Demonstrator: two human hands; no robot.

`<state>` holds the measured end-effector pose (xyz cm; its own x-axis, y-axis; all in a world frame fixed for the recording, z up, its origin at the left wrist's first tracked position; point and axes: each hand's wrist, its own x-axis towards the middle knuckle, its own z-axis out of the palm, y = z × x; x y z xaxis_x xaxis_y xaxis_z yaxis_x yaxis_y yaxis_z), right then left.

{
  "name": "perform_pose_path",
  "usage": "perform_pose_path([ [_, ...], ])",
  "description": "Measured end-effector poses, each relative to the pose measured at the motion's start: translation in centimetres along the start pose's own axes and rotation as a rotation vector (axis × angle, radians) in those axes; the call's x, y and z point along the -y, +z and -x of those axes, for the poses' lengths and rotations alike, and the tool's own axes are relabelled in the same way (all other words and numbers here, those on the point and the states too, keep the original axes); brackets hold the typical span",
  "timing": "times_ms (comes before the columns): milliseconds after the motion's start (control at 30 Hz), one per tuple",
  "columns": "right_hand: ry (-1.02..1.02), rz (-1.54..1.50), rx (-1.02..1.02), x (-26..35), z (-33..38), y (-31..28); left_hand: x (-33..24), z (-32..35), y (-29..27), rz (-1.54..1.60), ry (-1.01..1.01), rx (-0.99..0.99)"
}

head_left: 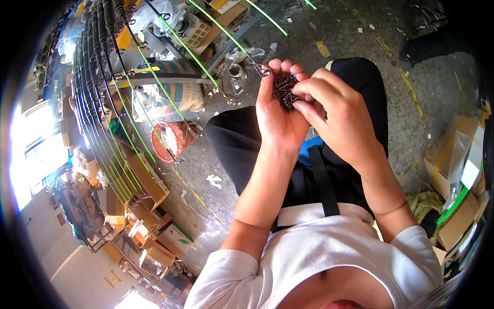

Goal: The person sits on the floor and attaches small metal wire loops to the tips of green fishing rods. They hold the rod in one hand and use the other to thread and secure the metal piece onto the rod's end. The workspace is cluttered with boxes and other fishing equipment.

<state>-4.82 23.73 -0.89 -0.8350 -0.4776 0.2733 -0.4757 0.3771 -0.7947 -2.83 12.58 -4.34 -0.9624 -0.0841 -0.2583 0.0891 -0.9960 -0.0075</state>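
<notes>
My left hand (pixel 278 121) is cupped palm up above my lap, holding a pile of small dark metal pieces (pixel 284 92), perhaps rod guides. My right hand (pixel 339 105) bends over the pile, thumb and fingers drawn together at its edge. What sits between those fingertips is hidden. A fishing rod with a bright green tip section (pixel 221 28) comes down from the upper left. Its end, with a small ring guide (pixel 265 73), meets the fingers of my left hand.
Several more fishing rods (pixel 121 95) with green tips slant side by side on the left, across a metal rack (pixel 175 79). Below them stand a red basket (pixel 177 139) and a white sack (pixel 188 96). Cardboard boxes (pixel 445 154) are stacked at right; paper scraps litter the concrete floor.
</notes>
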Motion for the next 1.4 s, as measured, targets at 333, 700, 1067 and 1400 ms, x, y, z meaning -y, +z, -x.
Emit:
perform_pose_path([
  [333, -0.078, 0.147, -0.007, 0.2, 0.6, -0.1, 0.8, 0.2, 0.2, -0.089, 0.032, -0.024],
  [700, 0.023, -0.111, -0.072, -0.1, 0.4, 0.5, 0.3, -0.1, -0.3, 0.053, -0.036, -0.03],
  [1067, -0.019, -0.149, -0.118, -0.3, 0.4, 1.1, 0.1, -0.1, -0.3, 0.003, 0.01, -0.071],
  [1400, -0.014, -0.098, -0.123, -0.3, 0.7, 1.0, 0.7, 0.2, 0.2, -0.064, 0.042, -0.103],
])
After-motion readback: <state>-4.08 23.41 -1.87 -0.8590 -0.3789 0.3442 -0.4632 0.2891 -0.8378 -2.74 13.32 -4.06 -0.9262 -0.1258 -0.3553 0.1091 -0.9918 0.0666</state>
